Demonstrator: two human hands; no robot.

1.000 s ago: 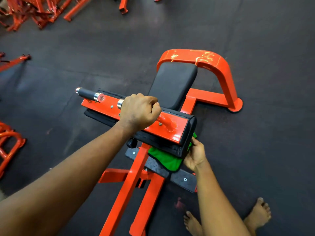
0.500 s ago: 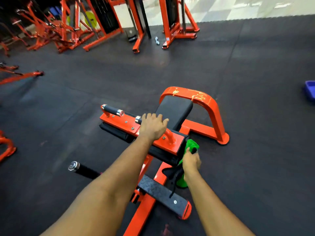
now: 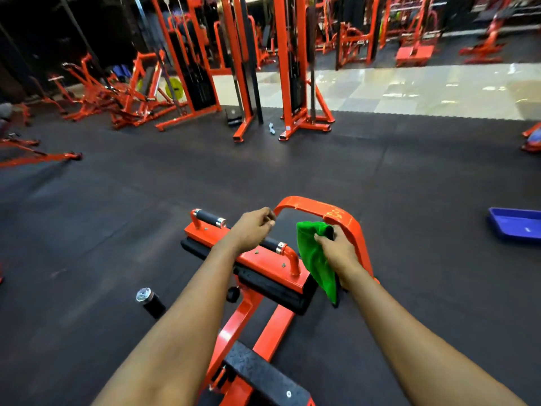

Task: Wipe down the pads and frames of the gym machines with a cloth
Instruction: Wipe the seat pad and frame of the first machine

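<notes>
A low orange gym machine stands on the floor in front of me, with a curved rear frame (image 3: 347,216). Its orange top plate (image 3: 263,263) carries a black-gripped handle (image 3: 209,218) and has a black pad (image 3: 272,288) underneath. My left hand (image 3: 254,228) hovers just above the handle, fingers loosely curled and holding nothing. My right hand (image 3: 336,252) grips a green cloth (image 3: 317,265) beside the plate's right end. The cloth hangs down in front of the rear frame. The seat pad behind is mostly hidden by both hands and the cloth.
A black treaded footplate (image 3: 260,373) lies near my body. A chrome-capped black peg (image 3: 150,300) sticks out to the left. A blue tray (image 3: 515,227) sits on the floor at right. Orange cable towers (image 3: 292,83) and other machines stand behind on black rubber flooring.
My left hand has let go of the top plate and lifted. My right hand has brought the green cloth up from below the pad to beside the rear frame. The view has tilted upward.
</notes>
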